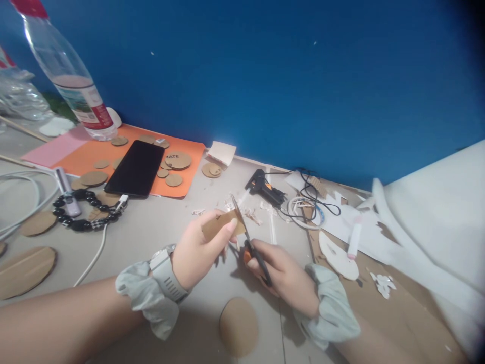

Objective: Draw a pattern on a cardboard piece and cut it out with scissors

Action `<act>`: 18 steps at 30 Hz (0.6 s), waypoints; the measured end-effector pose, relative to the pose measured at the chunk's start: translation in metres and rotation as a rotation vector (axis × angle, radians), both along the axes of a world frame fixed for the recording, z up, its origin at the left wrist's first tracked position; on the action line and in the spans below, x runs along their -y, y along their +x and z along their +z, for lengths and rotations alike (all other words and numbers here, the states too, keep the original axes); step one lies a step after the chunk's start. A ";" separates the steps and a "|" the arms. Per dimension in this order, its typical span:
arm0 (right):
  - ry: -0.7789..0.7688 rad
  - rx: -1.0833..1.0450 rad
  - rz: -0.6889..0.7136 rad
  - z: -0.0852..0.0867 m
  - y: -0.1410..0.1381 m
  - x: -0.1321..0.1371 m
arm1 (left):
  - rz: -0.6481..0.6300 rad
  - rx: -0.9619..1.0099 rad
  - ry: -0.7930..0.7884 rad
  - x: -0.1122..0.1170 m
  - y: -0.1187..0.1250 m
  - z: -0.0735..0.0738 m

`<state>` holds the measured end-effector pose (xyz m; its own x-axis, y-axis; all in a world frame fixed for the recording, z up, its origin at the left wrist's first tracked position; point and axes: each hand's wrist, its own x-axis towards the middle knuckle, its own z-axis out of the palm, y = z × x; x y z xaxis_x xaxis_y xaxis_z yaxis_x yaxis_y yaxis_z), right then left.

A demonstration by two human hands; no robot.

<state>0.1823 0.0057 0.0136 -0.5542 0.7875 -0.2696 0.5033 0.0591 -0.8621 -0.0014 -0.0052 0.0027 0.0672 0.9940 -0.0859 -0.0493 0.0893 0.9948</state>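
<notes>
A small brown piece of cardboard [217, 226] is pinched between the thumb and fingers of my left hand [202, 247]. My right hand [282, 273] is closed round the handles of a pair of scissors [248, 242], whose blades point up and away at the cardboard's right edge. Whether the blades are parted is hard to make out. Pale paper scraps [252, 215] lie on the table just beyond the hands. Below them, close to me, rests a cardboard disc [238, 326].
A black glue gun [265, 188] lies beyond my right hand, beside coiled cables [306, 207]. To the left are a phone [136, 169] on orange paper [191, 156], several cardboard discs, a beaded bracelet [81, 222] and a water bottle [76, 86]. A blue panel [265, 91] stands behind.
</notes>
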 end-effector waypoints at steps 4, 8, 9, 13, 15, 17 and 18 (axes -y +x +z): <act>-0.012 0.023 0.002 -0.001 0.001 0.000 | -0.008 0.018 -0.001 0.000 0.000 0.001; 0.013 -0.006 -0.003 -0.002 0.000 0.000 | -0.038 0.034 -0.001 -0.001 0.001 -0.001; 0.019 -0.008 -0.003 -0.002 0.000 0.000 | -0.040 0.038 -0.002 -0.001 0.002 -0.002; 0.026 0.001 -0.007 -0.002 0.000 0.001 | -0.035 0.048 -0.010 -0.001 0.002 -0.003; 0.022 -0.001 -0.014 -0.002 -0.001 0.001 | -0.046 0.046 -0.009 -0.001 0.001 -0.002; 0.028 -0.005 -0.023 -0.002 -0.001 0.002 | -0.061 0.043 -0.007 -0.001 0.001 -0.002; 0.033 -0.004 -0.026 -0.003 -0.001 0.002 | -0.064 0.043 -0.007 -0.001 0.001 -0.001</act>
<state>0.1813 0.0036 0.0110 -0.5341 0.8104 -0.2408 0.5014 0.0744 -0.8620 -0.0003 -0.0041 0.0015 0.1347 0.9869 -0.0889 -0.0855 0.1010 0.9912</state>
